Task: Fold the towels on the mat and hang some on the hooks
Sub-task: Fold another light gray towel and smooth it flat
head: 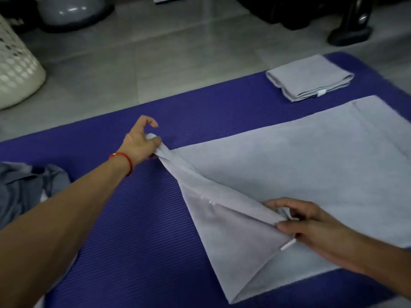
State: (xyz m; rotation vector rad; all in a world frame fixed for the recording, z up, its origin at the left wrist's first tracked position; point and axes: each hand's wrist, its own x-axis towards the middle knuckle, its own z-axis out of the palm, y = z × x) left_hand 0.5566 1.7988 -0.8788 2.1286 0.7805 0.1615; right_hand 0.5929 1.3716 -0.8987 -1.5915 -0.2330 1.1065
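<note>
A large light grey towel [300, 165] lies spread on the purple ribbed mat [124, 230]. My left hand [139, 143] pinches one corner of it at the middle of the mat, lifted slightly. My right hand [311, 221] pinches another corner near a white tag, lower right. The edge between the two hands is pulled taut and raised, and the flap below it hangs down to the mat. A folded grey towel [309, 77] sits at the mat's far right end.
A darker grey crumpled cloth [24, 192] lies at the mat's left edge. A cream perforated laundry basket [15, 70] stands on the tiled floor at far left. Dark objects and a grey dome-shaped item [71, 7] line the back.
</note>
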